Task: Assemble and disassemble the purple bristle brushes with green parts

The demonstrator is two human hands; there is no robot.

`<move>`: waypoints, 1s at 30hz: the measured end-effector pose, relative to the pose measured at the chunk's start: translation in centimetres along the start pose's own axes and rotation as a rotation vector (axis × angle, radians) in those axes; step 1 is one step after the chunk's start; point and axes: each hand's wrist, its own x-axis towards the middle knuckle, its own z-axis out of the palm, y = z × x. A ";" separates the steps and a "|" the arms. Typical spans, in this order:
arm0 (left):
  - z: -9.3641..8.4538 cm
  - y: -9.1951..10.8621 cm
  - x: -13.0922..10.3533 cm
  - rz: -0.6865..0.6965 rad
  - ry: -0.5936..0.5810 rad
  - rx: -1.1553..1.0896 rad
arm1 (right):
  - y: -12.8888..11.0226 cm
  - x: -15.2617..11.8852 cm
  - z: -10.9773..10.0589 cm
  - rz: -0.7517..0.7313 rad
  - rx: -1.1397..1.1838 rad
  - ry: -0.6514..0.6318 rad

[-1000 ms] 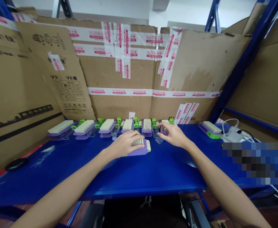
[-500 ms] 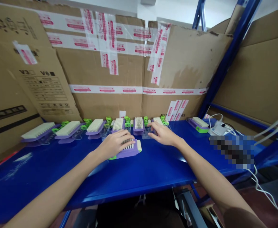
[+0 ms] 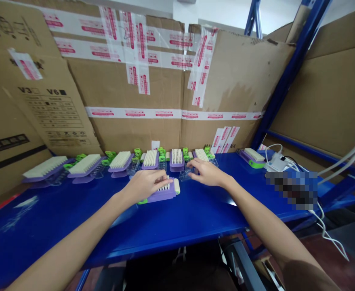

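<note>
A purple scrub brush (image 3: 165, 195) lies bristles up on the blue table, with green and pale parts at its ends. My left hand (image 3: 145, 184) is closed over its left part, hiding many of the bristles. Farther right, my right hand (image 3: 207, 171) has its thumb and curved fingers around a clear plastic piece (image 3: 185, 173), which looks tilted. Its fingertips seem to touch that piece, though the contact is hard to see. Just behind the hands stand another purple brush (image 3: 176, 157) and a brush with pale bristles (image 3: 200, 154), partly covered by my right hand.
Several more brushes (image 3: 85, 163) with green clips and clear parts line the table's back. One brush (image 3: 252, 155) sits apart at right, near a white adapter (image 3: 278, 161) and cables. Cardboard (image 3: 125, 133) walls the back; a blue post (image 3: 283, 93) rises at right.
The clear plastic piece at my right fingers has tilted and shifted slightly left. My left hand's fingers have drawn closer together over the brush. The camera view has shifted a little.
</note>
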 end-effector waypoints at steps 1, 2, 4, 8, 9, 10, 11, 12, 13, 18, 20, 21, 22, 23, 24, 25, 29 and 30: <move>0.0 0.0 0.0 -0.004 -0.003 0.006 | 0.1 0.0 0.1 0.003 -0.001 -0.016; -0.1 0.1 0.1 -0.003 -0.010 0.011 | 0.1 0.0 0.1 0.002 -0.006 -0.030; -0.3 0.3 0.2 0.015 -0.028 0.025 | 0.2 0.0 0.3 -0.005 -0.019 -0.054; -0.8 1.0 0.4 0.025 -0.048 0.053 | 0.0 0.0 0.4 -0.015 -0.037 -0.079; -0.8 1.2 0.4 0.019 -0.050 0.059 | 0.0 0.0 0.4 -0.018 -0.034 -0.082; -0.8 1.3 0.4 0.014 -0.053 0.065 | -0.1 0.0 0.4 -0.023 -0.029 -0.083; -0.7 1.3 0.4 0.012 -0.056 0.072 | -0.1 0.1 0.4 -0.028 -0.024 -0.083; -0.6 1.3 0.4 0.011 -0.057 0.082 | -0.2 0.1 0.4 -0.033 -0.020 -0.080; -0.5 1.2 0.4 0.010 -0.056 0.094 | -0.2 0.1 0.4 -0.036 -0.017 -0.076; 0.1 0.3 0.2 -0.018 -0.048 0.164 | -0.1 0.1 0.5 -0.019 -0.039 -0.085; 0.2 0.0 0.1 -0.043 -0.068 0.181 | -0.1 0.1 0.5 -0.013 -0.052 -0.093; 0.3 -0.1 0.0 -0.054 -0.082 0.188 | -0.1 0.1 0.5 -0.014 -0.056 -0.092; 0.3 -0.2 0.0 -0.062 -0.096 0.194 | -0.2 0.1 0.5 -0.017 -0.058 -0.090; 0.3 -0.2 0.0 -0.063 -0.105 0.200 | -0.2 0.1 0.5 -0.020 -0.061 -0.087; 0.2 -0.3 0.0 -0.056 -0.108 0.209 | -0.2 0.1 0.5 -0.022 -0.062 -0.084; 0.2 -0.3 0.0 -0.043 -0.106 0.219 | -0.2 0.1 0.5 -0.022 -0.064 -0.082; 0.1 -0.1 -0.1 0.035 -0.071 0.270 | -0.2 0.0 0.5 -0.017 -0.061 -0.085; 0.1 -0.1 -0.1 0.055 -0.063 0.281 | -0.1 0.0 0.5 -0.019 -0.058 -0.085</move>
